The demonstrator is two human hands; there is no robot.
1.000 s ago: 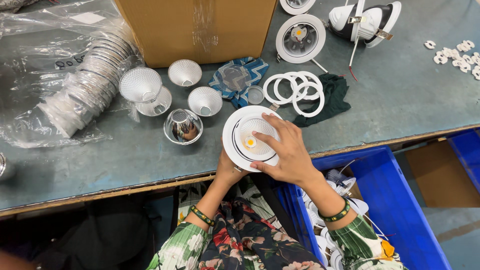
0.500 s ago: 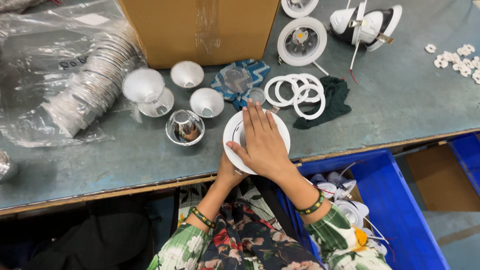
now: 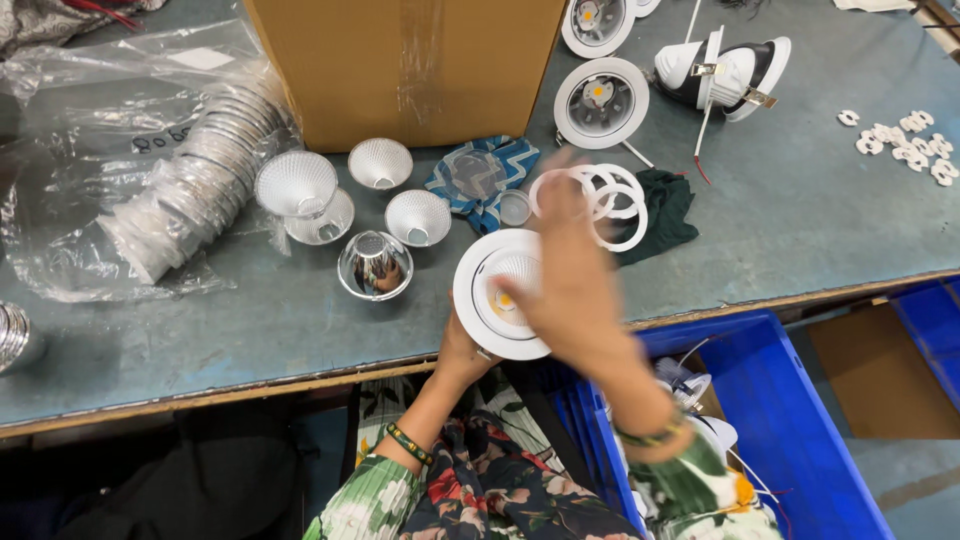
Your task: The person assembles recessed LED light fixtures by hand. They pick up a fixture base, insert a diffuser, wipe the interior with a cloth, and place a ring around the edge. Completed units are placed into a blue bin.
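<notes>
At the near edge of the grey table (image 3: pixel 800 230), right in front of me, sits the white round downlight (image 3: pixel 490 300), face up, amber LED chip showing in its middle. My left hand (image 3: pixel 462 352) cups it from below at the near rim, fingers mostly hidden under the housing, so I cannot tell how tight the grip is. My right hand (image 3: pixel 570 280) is over its right half, blurred, fingers spread and closed on nothing. Judging by the look: light to moderate weight, stiff shell, smooth painted rim likely a bit slippery, and the ribbed inner cone and chip look scratch-prone, so best held by the outer rim, not the centre. Just beyond it lie white flat rings (image 3: pixel 610 200) overlapping on a dark green cloth (image 3: pixel 665 210). Left of that a small clear lens (image 3: pixel 514 208) beside a blue patterned cloth (image 3: pixel 470 175). Further left several shiny reflector cups (image 3: pixel 375 265), some mouth up, and a bagged stack of reflectors (image 3: pixel 190 195). Behind stands a cardboard box (image 3: pixel 400 60). Far right of it, two more downlights (image 3: pixel 600 100) and a tilted white spotlight (image 3: pixel 725 70). Small white clips (image 3: pixel 905 135) are scattered far right. A blue crate (image 3: pixel 780 420) sits below the table edge.
</notes>
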